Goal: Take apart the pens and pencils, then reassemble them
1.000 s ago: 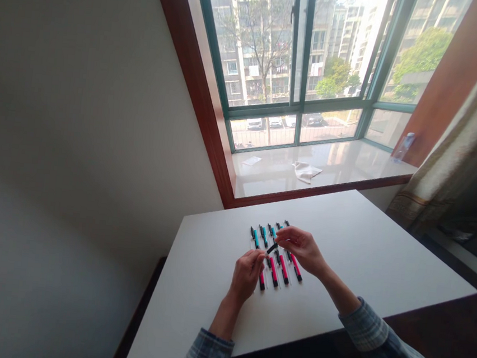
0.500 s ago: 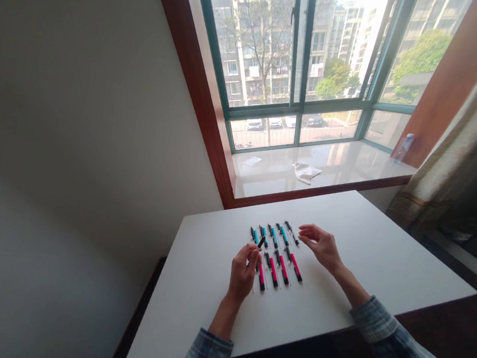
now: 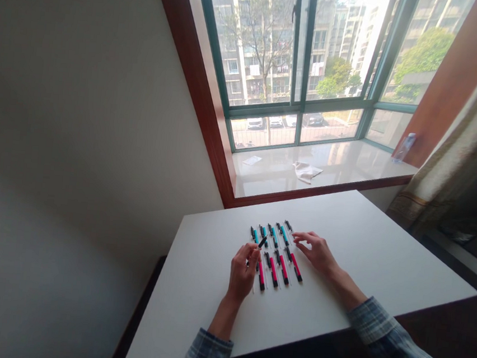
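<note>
My left hand [image 3: 243, 272] is closed on a short black pen part [image 3: 262, 242], which points up and away from the fingertips. Behind that hand and to its right, pen parts lie in two rows on a white table [image 3: 319, 305]. Blue barrels [image 3: 275, 238] with black parts and thin clear tubes form the far row. The near row has pink barrels [image 3: 283, 270] with black ends. My right hand [image 3: 318, 254] is at the right end of the far row, fingers bent and slightly apart over a thin clear piece there. A small black part [image 3: 288, 225] lies just beyond its fingertips.
Past the table's far edge is a window sill [image 3: 345, 165] with a crumpled white cloth [image 3: 306, 172], a white paper [image 3: 252, 160] and a clear bottle [image 3: 404, 147]. A wall [image 3: 99, 132] stands at the left, a curtain [image 3: 448, 148] at the right.
My right hand has moved left and slightly down, its fingertips now covering the dark-tipped end of a thin piece. My left hand stays almost where it was with the black pen part.
</note>
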A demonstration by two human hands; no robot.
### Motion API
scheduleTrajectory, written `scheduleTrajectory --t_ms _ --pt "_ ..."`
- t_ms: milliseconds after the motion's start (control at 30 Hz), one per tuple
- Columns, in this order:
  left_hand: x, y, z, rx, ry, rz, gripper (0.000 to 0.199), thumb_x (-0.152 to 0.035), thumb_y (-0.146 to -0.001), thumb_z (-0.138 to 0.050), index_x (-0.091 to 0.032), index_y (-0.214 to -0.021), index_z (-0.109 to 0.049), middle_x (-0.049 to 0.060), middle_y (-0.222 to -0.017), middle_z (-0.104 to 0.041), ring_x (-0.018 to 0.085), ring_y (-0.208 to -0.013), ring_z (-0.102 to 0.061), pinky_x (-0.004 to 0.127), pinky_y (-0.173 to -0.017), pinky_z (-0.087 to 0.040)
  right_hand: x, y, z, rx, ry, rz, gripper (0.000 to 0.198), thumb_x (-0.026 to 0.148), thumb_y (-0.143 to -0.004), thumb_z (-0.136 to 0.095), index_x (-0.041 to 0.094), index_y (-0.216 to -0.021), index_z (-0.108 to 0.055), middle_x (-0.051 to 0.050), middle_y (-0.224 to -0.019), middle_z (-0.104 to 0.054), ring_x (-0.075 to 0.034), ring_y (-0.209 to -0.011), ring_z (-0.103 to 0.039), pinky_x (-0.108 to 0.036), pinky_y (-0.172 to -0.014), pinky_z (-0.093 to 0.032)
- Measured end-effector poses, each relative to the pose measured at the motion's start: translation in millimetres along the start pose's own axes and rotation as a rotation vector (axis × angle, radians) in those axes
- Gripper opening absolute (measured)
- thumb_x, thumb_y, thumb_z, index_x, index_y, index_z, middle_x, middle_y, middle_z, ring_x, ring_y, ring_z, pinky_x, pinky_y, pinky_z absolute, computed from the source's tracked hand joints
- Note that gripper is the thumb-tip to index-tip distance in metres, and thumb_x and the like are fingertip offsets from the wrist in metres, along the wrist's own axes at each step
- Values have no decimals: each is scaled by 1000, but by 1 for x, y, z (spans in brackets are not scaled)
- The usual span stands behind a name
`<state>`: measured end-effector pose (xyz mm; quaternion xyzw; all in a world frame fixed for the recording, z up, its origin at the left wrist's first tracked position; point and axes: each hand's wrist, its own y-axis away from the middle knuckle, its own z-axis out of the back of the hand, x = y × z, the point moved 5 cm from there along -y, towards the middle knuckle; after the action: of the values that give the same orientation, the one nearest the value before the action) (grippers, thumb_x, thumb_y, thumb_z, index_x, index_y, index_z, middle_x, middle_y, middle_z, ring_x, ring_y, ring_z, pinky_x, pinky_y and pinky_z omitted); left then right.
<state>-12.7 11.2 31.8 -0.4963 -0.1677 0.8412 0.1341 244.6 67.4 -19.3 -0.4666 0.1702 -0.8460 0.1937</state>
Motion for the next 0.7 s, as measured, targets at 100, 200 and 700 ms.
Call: scheduleTrajectory --t_ms 100,200,700 --pt "-1 0 -1 3 -2 -5 25 -37 -102 -47 -21 -92 -63 0 -73 -60 17 -70 -57 27 -69 -44 -2 0 0 10 -3 -9 31 24 -94 -63 29 -122 -72 -6 -102 -74 -23 -91 -75 -39 -88 -60" --pt "-2 0 -1 7 1 1 25 -37 -102 -47 -22 -93 -63 0 -73 -60 17 -70 -57 28 -69 -44 -3 1 -2 23 -6 -13 32 22 -92 -64 29 -122 -73 -6 -102 -74 -22 -90 -75 -38 -88 -60" --pt "2 0 -2 3 -32 -13 22 -38 -100 -53 -21 -95 -66 1 -78 -62 18 -74 -58 28 -69 -47 55 -2 9 -24 -10 -32 18 40 -93 -66 23 -99 -69 -5 -89 -73 -23 -84 -66 -37 -75 -54"
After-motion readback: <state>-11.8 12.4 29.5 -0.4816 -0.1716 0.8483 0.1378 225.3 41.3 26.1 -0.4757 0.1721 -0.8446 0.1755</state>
